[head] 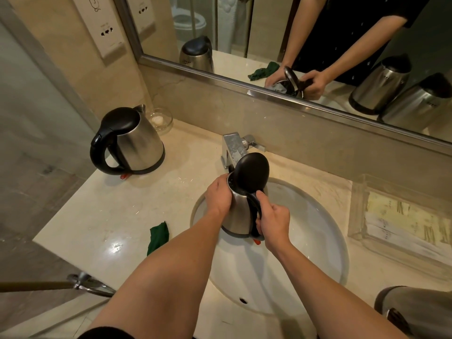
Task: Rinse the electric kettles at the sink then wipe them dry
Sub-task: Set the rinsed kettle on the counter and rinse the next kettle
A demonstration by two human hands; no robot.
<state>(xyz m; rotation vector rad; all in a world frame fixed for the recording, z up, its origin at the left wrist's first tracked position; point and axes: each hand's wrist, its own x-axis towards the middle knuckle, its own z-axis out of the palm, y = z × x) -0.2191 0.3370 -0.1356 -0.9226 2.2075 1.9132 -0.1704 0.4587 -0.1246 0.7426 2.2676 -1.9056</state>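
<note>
A steel electric kettle [238, 211] with its black lid [252, 173] flipped open is held over the white oval sink [318, 231], just below the chrome faucet [232, 149]. My left hand [219, 195] presses against the kettle's left side near the rim. My right hand [272, 222] grips its black handle. A second steel kettle [133, 140], lid closed, stands upright on the counter at the far left. Part of a third kettle [413, 311] shows at the bottom right corner. A dark green cloth [158, 237] lies on the counter left of the sink.
A glass dish [161, 119] sits behind the left kettle by the wall. A clear tray [401, 221] stands on the counter right of the sink. A mirror [293, 33] runs along the back wall. A metal door handle [85, 285] juts in at the lower left.
</note>
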